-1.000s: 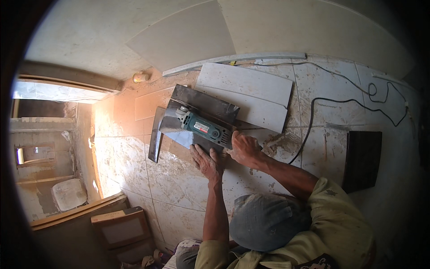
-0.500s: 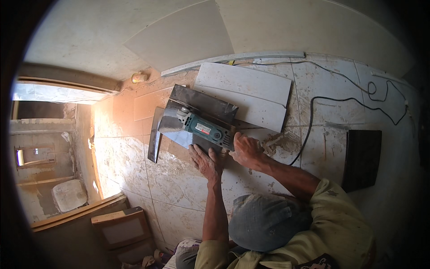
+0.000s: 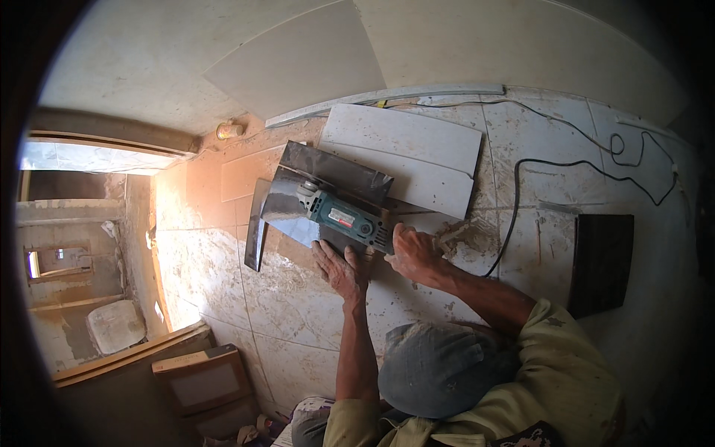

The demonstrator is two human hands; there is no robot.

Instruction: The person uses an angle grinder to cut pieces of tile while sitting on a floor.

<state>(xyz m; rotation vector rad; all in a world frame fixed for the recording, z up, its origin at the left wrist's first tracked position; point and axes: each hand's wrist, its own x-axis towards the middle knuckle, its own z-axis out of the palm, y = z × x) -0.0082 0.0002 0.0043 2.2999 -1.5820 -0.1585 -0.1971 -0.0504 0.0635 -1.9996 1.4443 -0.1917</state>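
- Since the earlier frames, the grinder (image 3: 339, 216) has slid slightly toward the person's right along the dark tile (image 3: 287, 208), and the right hand (image 3: 415, 255) has gone with it; the left hand (image 3: 339, 274) has stayed at the tile's near edge.
- Right hand: curled around the grinder's rear end, fingers closed on it.
- Left hand: spread fairly flat, fingers resting on the tile's near edge, gripping nothing; its thumb is just beside the grinder's body.
- The dark tile lies on the floor (image 3: 290, 298), the grinder over its middle, a dark strip (image 3: 335, 165) along its far edge. Whether strip and tile are one piece, I cannot tell.
- Pale tiles (image 3: 406, 134) lie beyond, toward the floor's far edge. A black cord (image 3: 515, 216) loops to the right.
- The grinder's disc cannot be made out. If it bound, the tool could kick toward the left thumb.
- Light pressure from the flat left hand might let the tile skid, causing a crooked line or chipped edge.
- A snagged cord could jerk the tool sideways.
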